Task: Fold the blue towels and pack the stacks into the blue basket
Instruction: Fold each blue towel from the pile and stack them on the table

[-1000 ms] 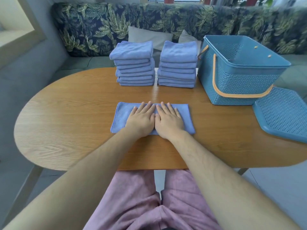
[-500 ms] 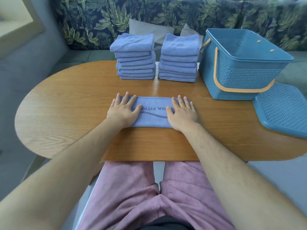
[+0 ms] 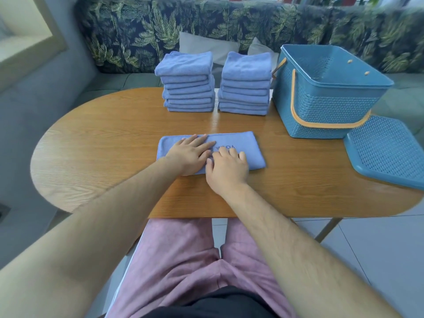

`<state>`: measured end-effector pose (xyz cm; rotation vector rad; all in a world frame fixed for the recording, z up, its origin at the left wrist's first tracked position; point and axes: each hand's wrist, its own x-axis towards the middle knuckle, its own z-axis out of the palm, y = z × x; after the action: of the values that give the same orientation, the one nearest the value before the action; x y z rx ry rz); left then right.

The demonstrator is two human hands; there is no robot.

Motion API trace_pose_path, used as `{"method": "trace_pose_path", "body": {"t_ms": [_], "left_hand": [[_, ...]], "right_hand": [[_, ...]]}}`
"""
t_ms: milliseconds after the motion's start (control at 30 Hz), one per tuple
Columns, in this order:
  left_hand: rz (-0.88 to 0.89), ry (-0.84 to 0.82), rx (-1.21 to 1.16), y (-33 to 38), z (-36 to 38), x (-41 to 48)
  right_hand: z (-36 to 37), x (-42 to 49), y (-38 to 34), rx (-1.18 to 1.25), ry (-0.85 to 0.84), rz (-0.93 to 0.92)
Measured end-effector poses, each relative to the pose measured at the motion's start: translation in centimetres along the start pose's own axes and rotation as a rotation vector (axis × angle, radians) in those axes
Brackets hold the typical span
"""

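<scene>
A blue towel (image 3: 251, 150), folded into a long strip, lies across the middle of the wooden table (image 3: 103, 145). My left hand (image 3: 190, 154) lies flat on its left half with fingers stretched toward the middle. Beside it, my right hand (image 3: 227, 168) rests on the towel's centre with fingers bent, fingertips on the cloth. Two stacks of folded blue towels stand at the table's far edge: the left stack (image 3: 187, 82) and the right stack (image 3: 246, 84). The blue basket (image 3: 325, 104) with an orange handle stands open at the far right; I see no towels inside.
The basket's blue perforated lid (image 3: 387, 150) lies flat at the table's right edge. A leaf-patterned sofa (image 3: 137, 35) with cushions runs behind the table. My pink-clad knees (image 3: 183, 260) sit under the near edge.
The hands spread from the towel's centre to its ends, then came back together. Now the left hand reaches toward the middle and the right hand's fingers are bent.
</scene>
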<state>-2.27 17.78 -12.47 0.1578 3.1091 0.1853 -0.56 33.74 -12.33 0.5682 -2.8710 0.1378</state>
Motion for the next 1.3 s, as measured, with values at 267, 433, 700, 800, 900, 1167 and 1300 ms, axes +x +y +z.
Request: {"method": "trace_pose_path", "body": {"t_ms": [267,433,700,800,900,1167,1300], "left_hand": [[-0.125,0.18,0.197,3.5,-0.5,-3.2],[-0.01,0.208,-0.031,3.4,0.9,-3.8],[-0.02,-0.008,-0.261,1.5,1.6,-4.4],[0.072,0.105,-0.309,0.8,1.3,-6.9],[0.228,0.183,-0.331,0.8,1.2,-9.6],[0.287,0.253,-0.461,1.3,1.4,-11.3],[0.261,0.328,-0.409,1.2,1.9,-11.3]], "right_hand": [[-0.9,2.1,4.9,0.073,-0.16,-0.073],[0.3,0.2,3.6,0.213,-0.218,-0.124],[0.5,-1.0,5.4,0.314,-0.269,-0.14],[0.1,-2.9,6.4,0.427,-0.167,-0.209],[-0.4,-4.9,6.9,0.561,-0.013,-0.281],[-1.2,-9.6,7.7,0.602,0.064,-0.333],[-1.8,-9.5,7.3,0.603,0.017,-0.294]]}}
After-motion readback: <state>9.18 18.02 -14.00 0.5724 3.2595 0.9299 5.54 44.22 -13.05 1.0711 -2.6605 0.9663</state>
